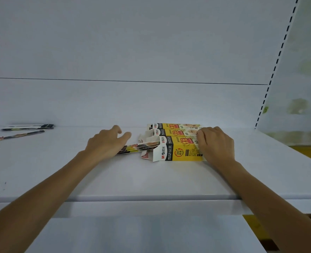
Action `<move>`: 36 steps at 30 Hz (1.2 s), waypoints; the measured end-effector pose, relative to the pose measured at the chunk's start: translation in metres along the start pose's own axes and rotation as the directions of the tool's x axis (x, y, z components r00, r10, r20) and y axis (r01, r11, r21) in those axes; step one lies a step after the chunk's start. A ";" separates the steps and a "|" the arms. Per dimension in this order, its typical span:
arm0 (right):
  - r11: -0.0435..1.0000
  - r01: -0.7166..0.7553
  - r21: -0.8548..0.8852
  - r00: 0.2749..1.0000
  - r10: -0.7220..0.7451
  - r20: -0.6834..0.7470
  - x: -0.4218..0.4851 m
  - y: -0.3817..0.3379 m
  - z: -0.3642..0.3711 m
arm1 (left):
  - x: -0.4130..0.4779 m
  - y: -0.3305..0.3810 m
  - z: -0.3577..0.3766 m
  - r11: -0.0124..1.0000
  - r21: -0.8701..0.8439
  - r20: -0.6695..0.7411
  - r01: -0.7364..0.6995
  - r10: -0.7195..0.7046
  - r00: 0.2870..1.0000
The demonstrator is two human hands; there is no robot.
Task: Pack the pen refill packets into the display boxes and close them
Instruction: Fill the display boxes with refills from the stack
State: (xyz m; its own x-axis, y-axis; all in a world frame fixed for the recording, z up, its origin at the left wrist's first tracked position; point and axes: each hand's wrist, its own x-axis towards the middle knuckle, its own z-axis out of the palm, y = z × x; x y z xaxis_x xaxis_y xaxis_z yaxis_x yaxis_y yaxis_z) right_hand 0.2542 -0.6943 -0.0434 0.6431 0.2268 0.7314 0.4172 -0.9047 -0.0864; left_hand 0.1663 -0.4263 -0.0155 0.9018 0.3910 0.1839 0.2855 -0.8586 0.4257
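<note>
Head view, key relation: the refill packets (132, 148) lie with their long axis left-right, partly pushed into the open left end of the near display box (180, 149); the left hand (105, 143) sits at their outer end, nearer than the right.
Left hand fingers: loosely spread over the packets, whether they grip I cannot tell.
Right hand (215, 143): fingers curled, pressing the box's right end.
Boxes: three lie side by side, centre right of frame; the end flaps (147, 138) stand open.
Loose packets (27, 127): two lie far left on the white shelf (151, 179).
Judgement: pushing rightward should seat the packets.
</note>
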 end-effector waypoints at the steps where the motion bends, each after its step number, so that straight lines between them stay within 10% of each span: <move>1: 1.000 0.001 0.003 1.000 -0.001 0.000 0.000 0.000 0.000 | -0.001 -0.002 0.000 0.999 -0.003 0.020 0.039 -0.039 0.999; 6: 1.000 -0.008 0.002 1.000 0.008 0.004 0.000 0.001 0.002 | 0.000 -0.001 -0.003 0.995 0.065 0.064 0.080 -0.084 0.994; 15: 1.000 -0.026 -0.014 1.000 0.027 0.011 0.001 0.002 0.004 | 0.001 0.026 0.024 0.878 -0.471 0.056 -0.087 0.128 0.990; 21: 1.000 -0.019 -0.017 1.000 0.019 0.012 0.001 0.002 0.004 | 0.005 0.023 0.008 0.996 -0.051 -0.052 0.066 -0.069 0.996; 36: 1.000 -0.009 -0.021 1.000 0.009 0.005 0.001 0.003 0.006 | -0.005 0.062 0.038 0.742 -0.670 0.150 0.006 0.127 0.981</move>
State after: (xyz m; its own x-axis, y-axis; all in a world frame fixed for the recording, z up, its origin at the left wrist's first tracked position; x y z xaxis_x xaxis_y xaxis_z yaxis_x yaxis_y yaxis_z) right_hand 0.2600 -0.6944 -0.0468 0.6501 0.2201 0.7273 0.3977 -0.9141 -0.0788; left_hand 0.1915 -0.4945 -0.0231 0.9691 0.2245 0.1019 0.0000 -0.4131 0.9107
